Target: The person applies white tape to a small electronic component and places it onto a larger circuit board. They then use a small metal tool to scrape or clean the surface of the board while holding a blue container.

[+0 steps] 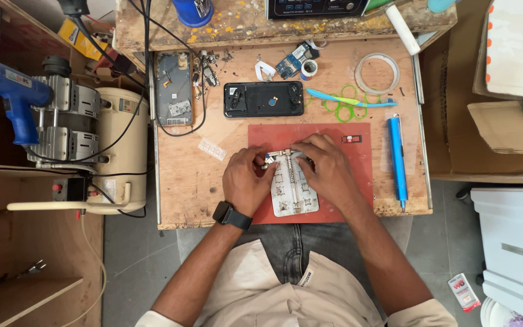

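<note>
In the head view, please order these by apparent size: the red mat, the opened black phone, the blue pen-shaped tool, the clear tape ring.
1. red mat
2. opened black phone
3. blue pen-shaped tool, longer than the phone but much thinner
4. clear tape ring

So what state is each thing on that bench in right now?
Left hand: gripping the left end of the metal holder.
Right hand: pressing on the holder's right side.
Holder: flat on the red mat, partly covered by both hands.
Black phone: opened, back off, lying flat.
Grey phone shell: opened, insides showing.
Blue screwdriver: lying loose, untouched.
Tape ring: flat, unused.
</note>
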